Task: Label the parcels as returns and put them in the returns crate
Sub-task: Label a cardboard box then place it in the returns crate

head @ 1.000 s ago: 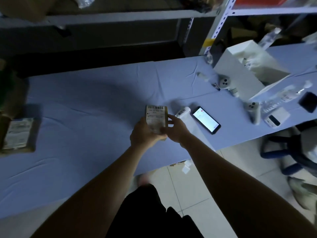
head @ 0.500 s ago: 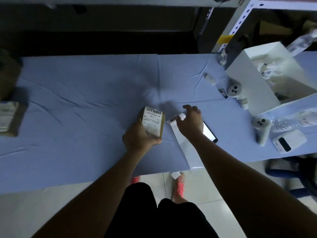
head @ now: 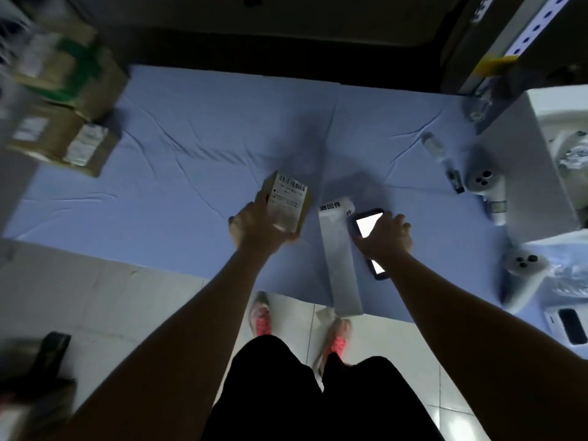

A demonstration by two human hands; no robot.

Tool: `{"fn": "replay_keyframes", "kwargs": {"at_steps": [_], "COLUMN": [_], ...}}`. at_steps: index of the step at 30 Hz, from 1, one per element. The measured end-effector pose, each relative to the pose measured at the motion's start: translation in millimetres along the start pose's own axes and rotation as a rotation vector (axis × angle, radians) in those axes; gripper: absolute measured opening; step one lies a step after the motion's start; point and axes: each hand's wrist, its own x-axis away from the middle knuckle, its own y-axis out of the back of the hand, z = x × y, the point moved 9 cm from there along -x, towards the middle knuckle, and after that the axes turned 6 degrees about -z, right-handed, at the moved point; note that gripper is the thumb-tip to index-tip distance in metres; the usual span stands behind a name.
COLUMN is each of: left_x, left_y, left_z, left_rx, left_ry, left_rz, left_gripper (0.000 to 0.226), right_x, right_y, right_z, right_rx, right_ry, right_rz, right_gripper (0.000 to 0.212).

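A blue-clothed desk (head: 191, 154) carries cardboard boxes (head: 63, 122) stacked far out beyond the left hand (head: 257, 232). A white strip of return labels (head: 337, 249) lies between the hands. The left hand grips a small labelled parcel (head: 288, 202) just above the desk; the right hand (head: 386, 240), well apart, curls round a lit phone (head: 366, 227)

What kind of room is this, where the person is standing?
Probably a parcel storeroom or packing station: cardboard parcels stacked at the table's left end, a strip of return labels beside the phone, and metal shelving behind.
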Motion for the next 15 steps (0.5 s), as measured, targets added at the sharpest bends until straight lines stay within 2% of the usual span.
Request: {"fn": "replay_keyframes", "kwargs": {"at_steps": [4,7,10,15], "left_x": [7,10,12,15], "left_y": [-1,-1,-3,0], "left_z": [-4,-14,-19,-19], "left_rx": [-0.070,-0.101,-0.126,-0.126], "left_ry": [0.020,-0.006,-0.036,-0.073], "left_rz": [-0.024,-0.081,-0.085,-0.109], "left_gripper": [0.108,0.121,0.128,0.128], "right_x": [1,4,10,33], "right_y": [4,25,46,51], "right_z": [-9,-9,8,36], "right_rx": [-0.027,-0.146,-0.234,-0.197], "right_ry": [-0.013,-0.039,0.080,0.300], "right_rz": [0.041,-0.037,-0.073,0.021], "right_gripper": [0.087,0.086,0.087,0.092]}}
